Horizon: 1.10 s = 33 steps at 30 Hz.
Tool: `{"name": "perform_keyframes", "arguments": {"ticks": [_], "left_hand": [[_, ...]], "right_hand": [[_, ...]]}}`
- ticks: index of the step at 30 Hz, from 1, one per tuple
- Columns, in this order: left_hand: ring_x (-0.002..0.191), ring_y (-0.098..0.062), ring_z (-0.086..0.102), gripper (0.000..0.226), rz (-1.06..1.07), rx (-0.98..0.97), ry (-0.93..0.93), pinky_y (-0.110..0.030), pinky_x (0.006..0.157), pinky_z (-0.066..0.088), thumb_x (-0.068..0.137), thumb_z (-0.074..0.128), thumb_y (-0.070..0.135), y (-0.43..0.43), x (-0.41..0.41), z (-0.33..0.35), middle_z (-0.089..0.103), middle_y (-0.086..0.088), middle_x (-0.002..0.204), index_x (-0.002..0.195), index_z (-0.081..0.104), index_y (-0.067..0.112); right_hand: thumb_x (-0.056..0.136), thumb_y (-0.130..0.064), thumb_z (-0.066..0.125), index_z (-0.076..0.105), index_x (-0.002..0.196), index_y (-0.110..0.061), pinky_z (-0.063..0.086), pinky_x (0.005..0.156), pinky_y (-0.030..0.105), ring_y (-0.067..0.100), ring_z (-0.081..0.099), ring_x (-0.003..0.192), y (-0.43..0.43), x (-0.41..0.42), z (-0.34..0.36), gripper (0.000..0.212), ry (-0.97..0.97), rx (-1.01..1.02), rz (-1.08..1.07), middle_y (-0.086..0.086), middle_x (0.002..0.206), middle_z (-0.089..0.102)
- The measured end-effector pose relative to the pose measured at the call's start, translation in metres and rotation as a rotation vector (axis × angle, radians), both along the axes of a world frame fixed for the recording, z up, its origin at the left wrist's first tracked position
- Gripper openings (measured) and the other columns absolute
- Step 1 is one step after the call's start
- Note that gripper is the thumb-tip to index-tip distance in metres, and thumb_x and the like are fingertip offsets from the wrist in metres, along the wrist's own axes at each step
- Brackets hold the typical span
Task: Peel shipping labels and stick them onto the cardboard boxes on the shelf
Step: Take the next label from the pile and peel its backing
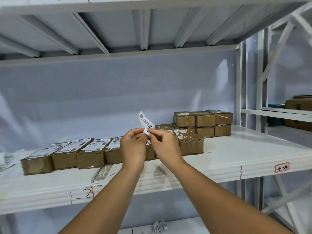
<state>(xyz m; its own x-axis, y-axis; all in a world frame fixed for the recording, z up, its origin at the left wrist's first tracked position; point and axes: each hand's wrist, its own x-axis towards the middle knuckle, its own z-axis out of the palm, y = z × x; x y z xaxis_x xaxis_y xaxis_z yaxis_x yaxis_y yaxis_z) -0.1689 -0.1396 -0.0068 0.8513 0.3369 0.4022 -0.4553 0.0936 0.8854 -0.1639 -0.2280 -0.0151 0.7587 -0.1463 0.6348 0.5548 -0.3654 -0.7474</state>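
Note:
A white shipping label (145, 121) with black print curls upward above my hands. My left hand (133, 147) and my right hand (164, 146) both pinch its lower end, fingertips close together, in front of the row of boxes. On the white shelf (219, 159) a row of several flat cardboard boxes (64, 154) runs from the left, each with a white label on top. To the right sits a bare-topped box (190, 142), and behind it a two-layer stack of small boxes (204, 123). My hands hide the boxes in the middle of the row.
The upper shelf (118, 54) hangs overhead. A white upright post (239, 85) bounds the bay on the right; beyond it another shelf holds brown boxes (298, 114). Crumpled backing paper (6, 159) lies at the far left, and more paper scraps (159, 226) lie on the lower shelf.

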Motion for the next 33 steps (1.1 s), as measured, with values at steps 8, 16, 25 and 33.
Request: {"name": "perform_keyframes", "arguments": {"ticks": [8, 16, 25, 33], "left_hand": [[0.066, -0.015, 0.060, 0.016, -0.033, -0.029, 0.027, -0.030, 0.071, 0.048, 0.082, 0.059, -0.004, 0.005, -0.006, 0.000, 0.068, -0.009, 0.077, 0.085, 0.067, 0.009], [0.064, -0.016, 0.060, 0.019, -0.071, -0.042, 0.052, -0.024, 0.068, 0.049, 0.085, 0.058, -0.002, 0.012, -0.011, 0.001, 0.065, -0.006, 0.070, 0.076, 0.063, 0.013], [0.072, -0.017, 0.062, 0.021, -0.055, 0.058, 0.015, -0.027, 0.074, 0.050, 0.090, 0.056, 0.003, 0.017, -0.009, -0.003, 0.067, -0.003, 0.077, 0.077, 0.065, 0.017], [0.071, -0.009, 0.060, 0.021, 0.198, 0.415, -0.062, -0.023, 0.063, 0.042, 0.085, 0.059, 0.015, 0.019, -0.019, -0.002, 0.064, 0.013, 0.069, 0.069, 0.061, 0.029]], "right_hand": [[0.093, -0.023, 0.057, 0.071, 0.112, -0.019, 0.036, 0.065, 0.005, 0.012, 0.060, 0.087, 0.003, -0.002, -0.001, 0.024, -0.028, -0.116, -0.037, 0.003, 0.098, 0.070], [0.097, -0.020, 0.051, 0.068, 0.116, -0.015, 0.030, 0.070, 0.007, 0.019, 0.058, 0.096, 0.004, 0.000, -0.004, 0.027, -0.115, -0.323, -0.103, 0.008, 0.103, 0.066], [0.095, -0.020, 0.051, 0.073, 0.083, -0.012, 0.029, 0.060, 0.018, 0.015, 0.052, 0.073, 0.008, -0.005, 0.000, 0.025, -0.109, -0.283, -0.062, 0.004, 0.077, 0.064], [0.096, -0.020, 0.052, 0.071, 0.102, -0.012, 0.033, 0.071, 0.007, 0.011, 0.055, 0.082, 0.010, -0.005, -0.003, 0.022, -0.249, -0.339, -0.129, 0.003, 0.094, 0.066]]}}
